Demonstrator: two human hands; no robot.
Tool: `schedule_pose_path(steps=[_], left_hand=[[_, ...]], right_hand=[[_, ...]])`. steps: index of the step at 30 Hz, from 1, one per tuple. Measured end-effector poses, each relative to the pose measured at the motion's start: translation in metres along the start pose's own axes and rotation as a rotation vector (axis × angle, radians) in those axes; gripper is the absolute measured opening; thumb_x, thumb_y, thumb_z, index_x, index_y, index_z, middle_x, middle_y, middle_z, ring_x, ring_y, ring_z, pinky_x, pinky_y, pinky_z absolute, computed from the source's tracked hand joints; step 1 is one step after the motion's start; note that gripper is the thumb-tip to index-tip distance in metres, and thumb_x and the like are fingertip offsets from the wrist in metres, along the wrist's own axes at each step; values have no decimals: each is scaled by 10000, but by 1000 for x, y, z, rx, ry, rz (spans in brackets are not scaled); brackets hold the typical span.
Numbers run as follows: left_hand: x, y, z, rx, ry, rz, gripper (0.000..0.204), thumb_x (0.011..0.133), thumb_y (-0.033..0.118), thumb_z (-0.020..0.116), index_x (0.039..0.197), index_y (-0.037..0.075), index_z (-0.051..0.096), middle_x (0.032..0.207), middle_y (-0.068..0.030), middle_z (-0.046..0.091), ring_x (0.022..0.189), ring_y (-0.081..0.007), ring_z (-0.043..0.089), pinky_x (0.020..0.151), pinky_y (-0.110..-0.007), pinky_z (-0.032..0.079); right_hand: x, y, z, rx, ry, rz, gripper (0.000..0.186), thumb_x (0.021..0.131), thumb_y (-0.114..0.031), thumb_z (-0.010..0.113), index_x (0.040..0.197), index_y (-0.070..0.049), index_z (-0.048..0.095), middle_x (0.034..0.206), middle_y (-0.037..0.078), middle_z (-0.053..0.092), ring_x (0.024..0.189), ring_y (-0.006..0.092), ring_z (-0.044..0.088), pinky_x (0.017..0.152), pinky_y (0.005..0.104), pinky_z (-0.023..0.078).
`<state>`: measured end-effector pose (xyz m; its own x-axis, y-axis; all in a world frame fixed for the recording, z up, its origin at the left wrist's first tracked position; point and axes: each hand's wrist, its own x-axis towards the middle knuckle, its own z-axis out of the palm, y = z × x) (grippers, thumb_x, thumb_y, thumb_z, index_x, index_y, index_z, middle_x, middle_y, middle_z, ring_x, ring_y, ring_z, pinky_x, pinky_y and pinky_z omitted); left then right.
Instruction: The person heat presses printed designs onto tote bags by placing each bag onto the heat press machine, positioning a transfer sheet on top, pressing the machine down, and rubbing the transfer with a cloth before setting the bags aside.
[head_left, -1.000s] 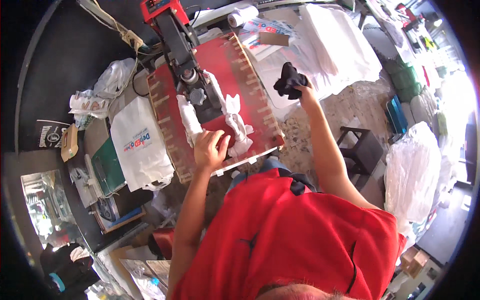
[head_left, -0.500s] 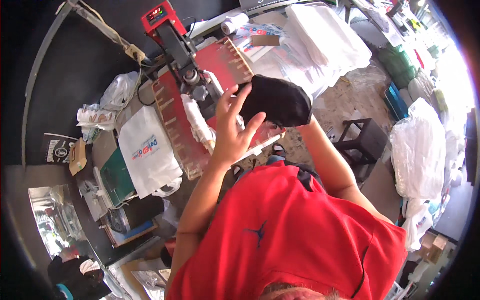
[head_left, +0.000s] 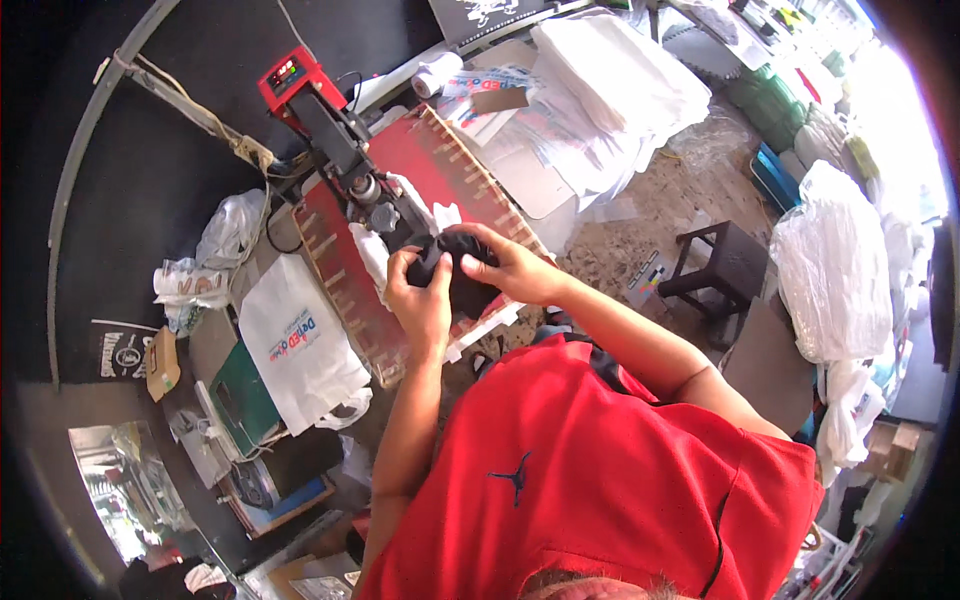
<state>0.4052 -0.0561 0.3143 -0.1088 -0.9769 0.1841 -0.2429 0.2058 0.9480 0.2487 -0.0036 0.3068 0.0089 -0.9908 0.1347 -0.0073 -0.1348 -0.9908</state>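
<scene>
A black cloth piece (head_left: 470, 290), bunched and folded, is held between both hands at the front of a heat press (head_left: 335, 140); I cannot make out its exact kind. My left hand (head_left: 422, 305) grips its left side, thumb on top and fingers closed around the edge. On the other side, my right hand (head_left: 518, 272) pinches it with the thumb pressed in and the fingers wrapped over its top. Beneath the cloth lies the red board (head_left: 420, 150) of the press, and white wrapped bars (head_left: 370, 258) of the press are close to the left hand.
Stacked white bags (head_left: 620, 70) lie at the back right. A white printed bag (head_left: 295, 340) rests left of the press, near a green board (head_left: 243, 395). A dark stool (head_left: 722, 270) stands on the floor to the right, beside a large plastic-wrapped bundle (head_left: 832, 265).
The black cloth has come down and nearer my body, and is now bunched rather than spread. Both hands have closed on it; the left fingers were spread before.
</scene>
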Motion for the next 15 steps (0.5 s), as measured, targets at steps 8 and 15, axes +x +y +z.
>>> schedule_pose_path(steps=[8, 15], left_hand=[[3, 25, 1, -395, -13, -86, 191, 950, 238, 584, 881, 73, 517, 845, -6, 476, 799, -122, 481, 755, -302, 433], [12, 28, -6, -589, -401, -100, 243, 1015, 264, 502, 941, 37, 549, 973, -67, 599, 928, -146, 564, 871, -297, 440]], right_hand=[[0, 18, 17, 509, 88, 431, 624, 981, -450, 530, 1401, 1, 429, 1159, 82, 623, 1004, 156, 602, 885, 298, 497], [-5, -6, -14, 847, -191, 441, 564, 970, -329, 578, 1422, -43, 398, 1223, 85, 604, 1040, 209, 640, 867, 354, 560]])
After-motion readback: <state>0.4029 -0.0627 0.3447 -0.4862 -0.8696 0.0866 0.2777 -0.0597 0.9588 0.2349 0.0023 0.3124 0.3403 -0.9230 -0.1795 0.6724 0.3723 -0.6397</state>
